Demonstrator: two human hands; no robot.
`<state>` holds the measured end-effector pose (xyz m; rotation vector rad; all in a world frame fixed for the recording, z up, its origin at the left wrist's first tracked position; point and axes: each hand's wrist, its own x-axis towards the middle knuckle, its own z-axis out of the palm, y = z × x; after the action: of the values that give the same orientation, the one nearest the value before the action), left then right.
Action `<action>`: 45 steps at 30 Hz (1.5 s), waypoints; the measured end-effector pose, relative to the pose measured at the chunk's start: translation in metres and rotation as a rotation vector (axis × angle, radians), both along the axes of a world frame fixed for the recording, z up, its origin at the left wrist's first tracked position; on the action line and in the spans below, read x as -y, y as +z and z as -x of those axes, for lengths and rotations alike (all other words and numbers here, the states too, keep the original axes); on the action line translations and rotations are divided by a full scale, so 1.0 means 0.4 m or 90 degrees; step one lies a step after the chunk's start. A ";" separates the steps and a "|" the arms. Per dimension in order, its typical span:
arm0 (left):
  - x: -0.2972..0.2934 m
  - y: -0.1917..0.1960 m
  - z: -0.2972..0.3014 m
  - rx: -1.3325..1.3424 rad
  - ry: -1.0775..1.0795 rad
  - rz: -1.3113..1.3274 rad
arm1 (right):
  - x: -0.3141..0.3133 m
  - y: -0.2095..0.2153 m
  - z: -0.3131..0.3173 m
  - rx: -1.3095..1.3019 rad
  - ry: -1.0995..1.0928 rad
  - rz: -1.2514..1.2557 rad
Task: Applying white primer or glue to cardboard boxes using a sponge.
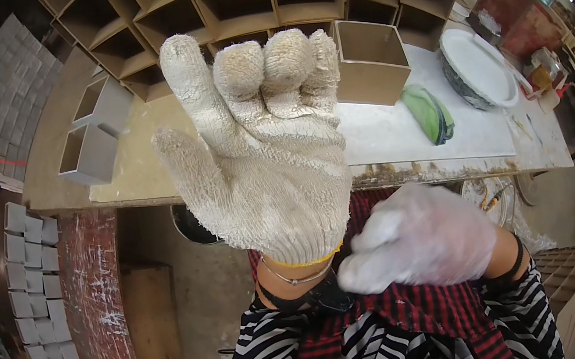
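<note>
My left hand (262, 157), in a cream knitted work glove with a yellow cuff edge, is raised in the middle of the head view. Its palm faces me, the thumb and forefinger are spread, and the other fingers bend toward me; nothing lies in it. A thin bracelet (295, 279) shows below the cuff. Low beside that wrist, my right hand (422, 237) wears a thin whitish covering through which skin shows. Motion blurs it, and its fingers look curled near a dark object (331, 298) at my lap. Whether they grip anything is unclear.
Beyond my hands runs a worktable (448, 159) with open brown boxes (377, 84) stacked along its back. Two open grey boxes (87, 156) stand at left. To the right lie a green cloth (429, 114) and a round white-topped tub (483, 68). Grey boxes (33, 255) are stacked beside a red-brown board (97, 297).
</note>
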<state>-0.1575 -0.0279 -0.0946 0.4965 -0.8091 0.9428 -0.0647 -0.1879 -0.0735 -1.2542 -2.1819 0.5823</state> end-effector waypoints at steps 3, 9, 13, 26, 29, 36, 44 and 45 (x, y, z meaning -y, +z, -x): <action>-0.004 0.000 0.002 -0.012 -0.018 -0.014 | -0.006 -0.014 0.020 0.041 0.023 -0.015; -0.001 -0.004 0.007 0.006 -0.007 -0.006 | 0.010 -0.048 0.022 0.016 -0.004 0.109; 0.005 -0.003 0.006 -0.014 0.000 0.013 | 0.020 -0.042 0.019 0.025 -0.001 0.103; -0.022 -0.014 0.010 -0.014 -0.006 0.026 | 0.030 -0.063 0.004 0.128 0.150 0.048; -0.020 -0.021 0.016 -0.020 0.005 0.050 | 0.031 -0.061 -0.003 0.096 0.082 -0.014; -0.026 -0.017 0.003 -0.012 -0.024 0.040 | 0.016 -0.077 0.013 0.028 0.122 -0.050; -0.030 -0.018 0.018 -0.015 0.020 0.043 | 0.031 -0.092 -0.001 0.017 0.018 -0.141; -0.033 -0.018 0.016 -0.012 0.021 0.025 | 0.030 -0.089 -0.004 0.011 -0.009 -0.176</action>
<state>-0.1639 -0.0148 -0.1018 0.4855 -0.7659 0.9817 -0.0630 -0.1998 -0.1091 -1.1282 -2.1765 0.2529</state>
